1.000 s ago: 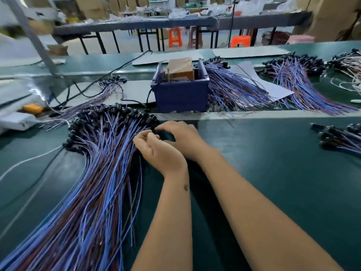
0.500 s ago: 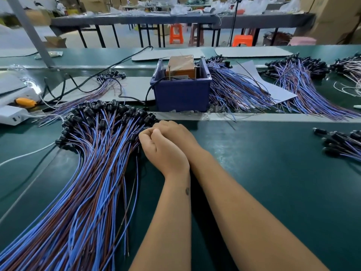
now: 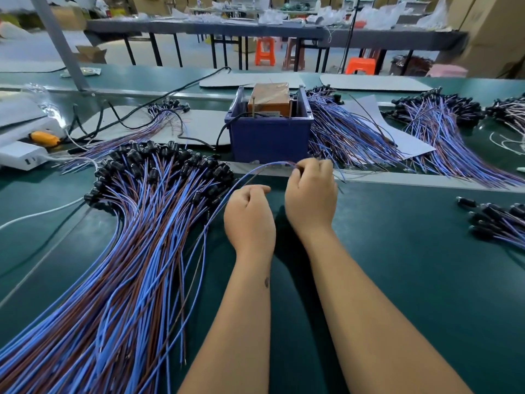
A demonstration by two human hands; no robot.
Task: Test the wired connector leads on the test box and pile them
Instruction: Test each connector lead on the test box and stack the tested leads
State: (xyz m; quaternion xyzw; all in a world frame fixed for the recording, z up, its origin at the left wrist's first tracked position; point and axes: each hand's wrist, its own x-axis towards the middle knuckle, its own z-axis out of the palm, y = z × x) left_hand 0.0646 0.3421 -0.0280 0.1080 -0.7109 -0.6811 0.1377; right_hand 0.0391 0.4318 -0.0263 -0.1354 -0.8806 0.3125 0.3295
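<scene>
since half a sec ago my hands have split apart: they were bunched together at the edge of the big fan of leads (image 3: 136, 251), now my right hand (image 3: 311, 194) has lifted up toward the blue test box (image 3: 270, 135) w/ one lead (image 3: 241, 180) pulled free of the pile, and my left hand (image 3: 250, 220) sits lower, just beside the pile's right edge. the relation that matters: the box is straight ahead of the right hand, just beyond the fingertips, across the pale strip at the bench edge; the right hand is clearly the nearer one. the lead's long axis arcs from my right fingers back left and down, across in front of the left hand, then trails toward me alongside the pile. right hand: fingers curled narrow, pinching the lead's end btwn thumb and fingers; which end it is, connector or bare wire, i can't tell, fingers hide it. left hand: fingers curled in loosely; whether it's touching the lead i can't tell. tested heaps, i'd guess, lie right of the box (image 3: 355, 137). next i reckon the pinched end goes fwd to the box's contacts.
</scene>
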